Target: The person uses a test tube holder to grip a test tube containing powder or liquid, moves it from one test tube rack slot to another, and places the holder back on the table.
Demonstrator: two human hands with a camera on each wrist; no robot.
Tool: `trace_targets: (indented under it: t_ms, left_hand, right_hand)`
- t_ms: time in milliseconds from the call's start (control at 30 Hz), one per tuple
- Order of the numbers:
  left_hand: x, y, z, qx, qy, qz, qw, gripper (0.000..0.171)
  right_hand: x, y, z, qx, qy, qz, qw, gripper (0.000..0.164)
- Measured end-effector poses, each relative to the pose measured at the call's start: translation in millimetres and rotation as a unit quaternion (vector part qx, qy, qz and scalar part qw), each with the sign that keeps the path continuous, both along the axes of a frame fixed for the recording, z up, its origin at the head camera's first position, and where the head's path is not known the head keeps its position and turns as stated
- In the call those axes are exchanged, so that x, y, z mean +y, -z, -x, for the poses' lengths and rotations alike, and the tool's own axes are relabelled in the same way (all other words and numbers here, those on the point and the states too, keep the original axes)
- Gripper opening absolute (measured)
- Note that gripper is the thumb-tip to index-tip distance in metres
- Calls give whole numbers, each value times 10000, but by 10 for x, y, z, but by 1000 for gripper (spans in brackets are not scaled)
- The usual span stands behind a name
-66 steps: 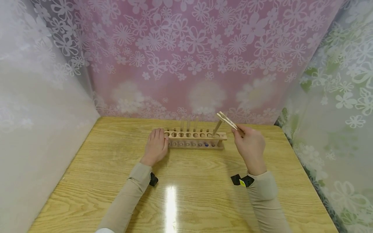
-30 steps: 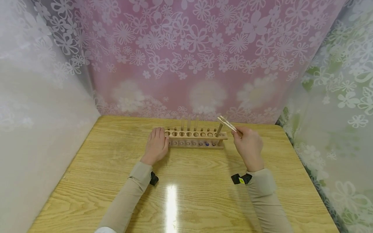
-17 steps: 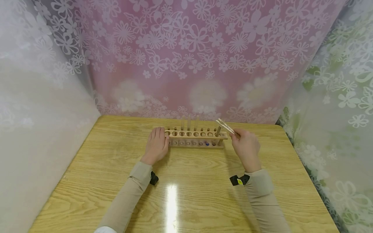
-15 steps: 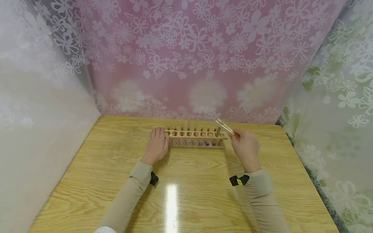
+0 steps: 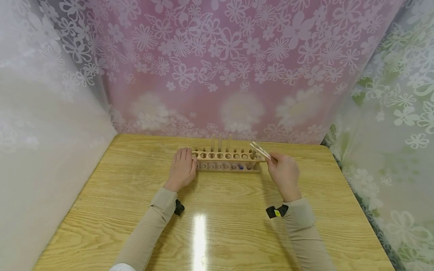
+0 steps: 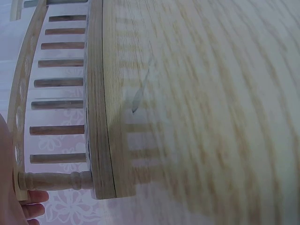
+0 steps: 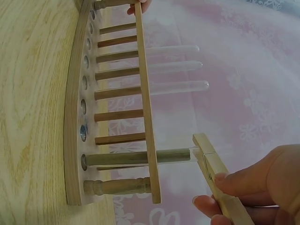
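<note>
1. My left hand grips the end of the wooden rack, palm over its top board, most likely to steady it, since something in a hole at the other end could nudge it across the surface.

2. My right hand holds the wooden clamp between thumb and curled fingers, well back from its tip, I judge to keep my skin off the glass.

3. The clamp's tip is at the mouth of the filled tube, a tube with dark greenish contents. That tube passes through the last hole on my right and reaches down to the lower board; whether its bottom is fully seated, I cannot tell.

4. Three clear tubes stand rounded ends up on pegs behind the holes, perhaps to drain or keep dust out.

5. Something blue shows in the lower-board hollow next to the filled tube; I cannot tell what.
</note>
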State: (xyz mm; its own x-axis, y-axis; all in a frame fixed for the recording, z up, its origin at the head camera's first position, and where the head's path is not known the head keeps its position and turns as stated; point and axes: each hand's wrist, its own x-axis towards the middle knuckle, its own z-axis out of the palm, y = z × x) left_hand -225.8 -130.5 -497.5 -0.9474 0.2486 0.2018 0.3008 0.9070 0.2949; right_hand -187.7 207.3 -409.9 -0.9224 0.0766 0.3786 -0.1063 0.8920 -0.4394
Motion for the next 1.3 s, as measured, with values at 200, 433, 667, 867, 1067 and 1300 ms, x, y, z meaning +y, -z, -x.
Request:
trace_targets:
  t_ms: [200,433,667,867,1067,1300]
  left_hand:
    - [3,11,8,67,-13,-38,10000,55]
    - [8,3,6,4,-34,-46,10000,57]
    - [6,-8,0,-5,-18,-30,10000,55]
    - [7,-4,3,81,-8,-27,10000,54]
    - [6,-3,-2,113,0,-47,9999,54]
    - [10,-4,-5,149,0,-109,9998,53]
  right_hand:
    - [7,39,16,-220,52,-11,9997,23]
    - [4,57,20,-440,132,48,9989,23]
    - [4,63,24,-463,171,83,9987,24]
    - [3,60,16,-413,143,58,9990,24]
    - [0,51,1,-282,72,27,9996,23]
    - [17,48,14,-46,47,-94,9999,22]
